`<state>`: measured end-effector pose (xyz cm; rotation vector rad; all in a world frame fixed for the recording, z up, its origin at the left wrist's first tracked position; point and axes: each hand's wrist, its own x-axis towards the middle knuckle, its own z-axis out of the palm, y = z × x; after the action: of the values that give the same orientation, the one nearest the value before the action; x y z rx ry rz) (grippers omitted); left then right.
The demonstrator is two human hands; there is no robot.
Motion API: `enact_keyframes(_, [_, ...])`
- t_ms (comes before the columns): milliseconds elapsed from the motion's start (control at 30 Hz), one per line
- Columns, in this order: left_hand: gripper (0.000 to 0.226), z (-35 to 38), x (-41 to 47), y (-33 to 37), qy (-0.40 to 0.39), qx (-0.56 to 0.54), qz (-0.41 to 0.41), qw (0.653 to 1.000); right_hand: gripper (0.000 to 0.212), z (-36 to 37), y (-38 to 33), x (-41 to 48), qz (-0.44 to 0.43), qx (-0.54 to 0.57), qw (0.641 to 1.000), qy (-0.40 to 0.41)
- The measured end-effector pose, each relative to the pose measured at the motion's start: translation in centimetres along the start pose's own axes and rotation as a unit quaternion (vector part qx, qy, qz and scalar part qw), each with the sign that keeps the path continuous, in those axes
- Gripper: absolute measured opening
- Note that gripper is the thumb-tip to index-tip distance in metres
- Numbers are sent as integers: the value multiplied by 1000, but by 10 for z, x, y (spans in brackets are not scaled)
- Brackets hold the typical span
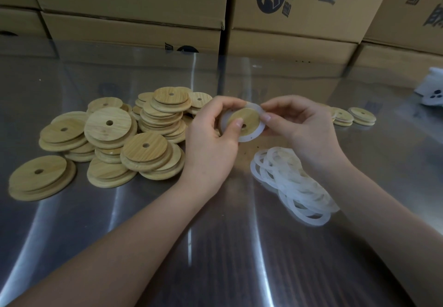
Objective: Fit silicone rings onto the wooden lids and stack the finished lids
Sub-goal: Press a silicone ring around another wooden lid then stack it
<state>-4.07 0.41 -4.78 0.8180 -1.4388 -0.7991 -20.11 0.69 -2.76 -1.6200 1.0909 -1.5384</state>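
Thumbs press: left hand (211,136) grips the lid (244,120) above the table (215,246), right hand (294,124) pinches the ring (249,136) at its rim. Best is to turn the lid slowly, seating the ring evenly all round.

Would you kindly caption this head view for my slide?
Left hand and right hand fit white silicone ring onto round wooden lid.
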Motion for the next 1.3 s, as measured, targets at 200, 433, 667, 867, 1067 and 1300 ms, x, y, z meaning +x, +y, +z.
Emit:
enact_keyframes(200, [29, 1, 0, 0, 5, -26, -25, 999, 21, -2, -2, 1, 10, 4, 1000, 3])
enact_keyframes(433, [31, 1, -1, 1, 15, -105, -79, 991, 18, -5, -3, 3, 31, -1, 999, -19])
enact_keyframes(667, [36, 0, -1, 0, 8, -131, -105, 986, 20, -7, -3, 3, 19, -16, 999, -38])
enact_keyframes(867, [45, -1, 1, -2, -8, -128, -137, 982, 21, -5, -3, 2, 5, -43, 996, -72])
enact_keyframes(1067, [27, -5, 3, 1, -33, -71, -93, 993, 22, -5, 0, 0, -51, -98, 992, -60])
enact_keyframes(1300, [31, -4, 3, 3, 7, -5, -45, 999, 18, -3, 2, -2, -110, -155, 980, -50])
